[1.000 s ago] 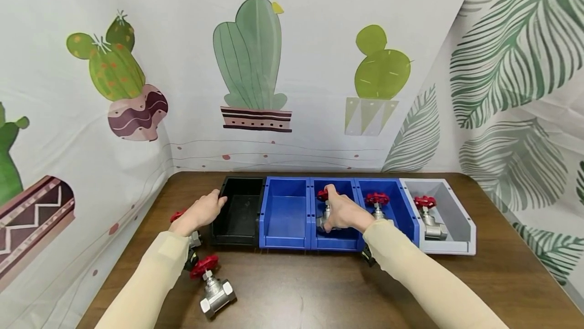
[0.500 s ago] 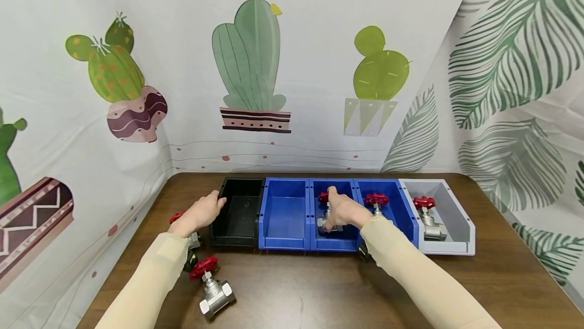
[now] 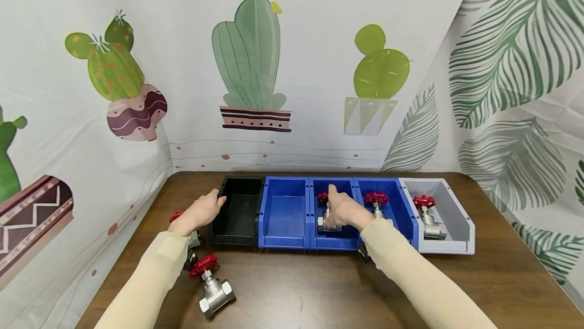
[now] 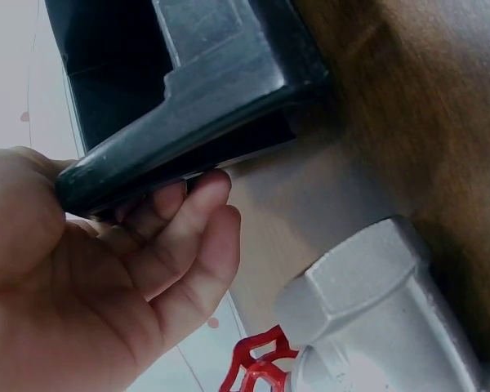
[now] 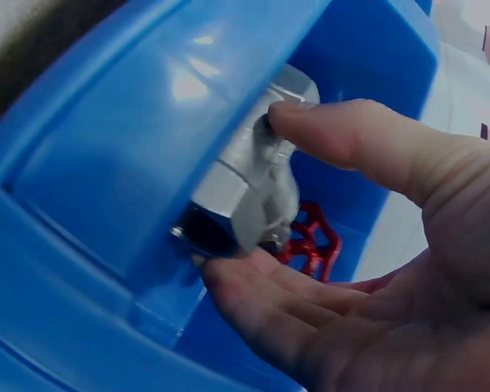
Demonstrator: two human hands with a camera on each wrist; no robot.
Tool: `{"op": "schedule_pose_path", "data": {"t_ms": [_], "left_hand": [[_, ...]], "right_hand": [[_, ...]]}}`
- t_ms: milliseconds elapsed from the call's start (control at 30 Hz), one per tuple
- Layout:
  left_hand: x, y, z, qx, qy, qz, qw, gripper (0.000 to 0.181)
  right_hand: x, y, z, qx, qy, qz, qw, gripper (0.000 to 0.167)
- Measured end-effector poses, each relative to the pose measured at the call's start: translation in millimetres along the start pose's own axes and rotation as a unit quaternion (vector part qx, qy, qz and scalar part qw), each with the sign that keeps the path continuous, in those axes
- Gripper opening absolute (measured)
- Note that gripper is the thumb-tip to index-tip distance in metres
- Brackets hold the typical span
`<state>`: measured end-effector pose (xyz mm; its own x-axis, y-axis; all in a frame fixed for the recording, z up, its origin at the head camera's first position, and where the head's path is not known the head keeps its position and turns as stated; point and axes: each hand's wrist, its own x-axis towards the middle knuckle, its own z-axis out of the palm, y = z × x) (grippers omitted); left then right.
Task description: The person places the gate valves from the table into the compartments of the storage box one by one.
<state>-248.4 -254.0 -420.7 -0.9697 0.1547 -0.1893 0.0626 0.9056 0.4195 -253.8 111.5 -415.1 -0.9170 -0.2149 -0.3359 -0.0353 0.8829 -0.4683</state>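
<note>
In the head view my left hand (image 3: 201,212) is at the left side wall of the black bin (image 3: 242,222). The left wrist view shows its fingers curled under that wall's rim, gripping it. My right hand (image 3: 348,211) reaches into the middle blue bin (image 3: 335,244), which contains a metal valve (image 5: 265,175) with a red handwheel (image 5: 314,245). In the right wrist view the thumb touches the valve's body on one side, and the fingers lie at its open lower end. Part of the valve is hidden behind the bin's front wall there.
A loose valve (image 3: 216,296) lies on the table before the black bin; another (image 3: 194,239) is partly hidden by the left wrist. A second blue bin (image 3: 286,217) stands beside the black one. The right blue bin (image 3: 396,202) and the grey bin (image 3: 456,217) each hold a valve.
In the middle blue bin the valve has shifted and turned very slightly, and more of its body shows past my right fingers. My left hand stays on the black bin.
</note>
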Motion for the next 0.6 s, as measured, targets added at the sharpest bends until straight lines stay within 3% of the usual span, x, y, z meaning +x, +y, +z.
{"op": "schedule_pose_path", "data": {"t_ms": [200,600], "left_hand": [[-0.3,0.3,-0.4,0.005,0.003,-0.002,1.0000,0.050],[-0.5,1.4,-1.3,0.002,0.000,0.000,1.0000,0.050]], "right_hand": [[-3.0,-4.6,-6.0,-0.007,0.010,0.001,0.9999,0.110],[-22.6,-6.8,-18.1,-0.043,0.051,-0.036,0.9972,0.088]]}}
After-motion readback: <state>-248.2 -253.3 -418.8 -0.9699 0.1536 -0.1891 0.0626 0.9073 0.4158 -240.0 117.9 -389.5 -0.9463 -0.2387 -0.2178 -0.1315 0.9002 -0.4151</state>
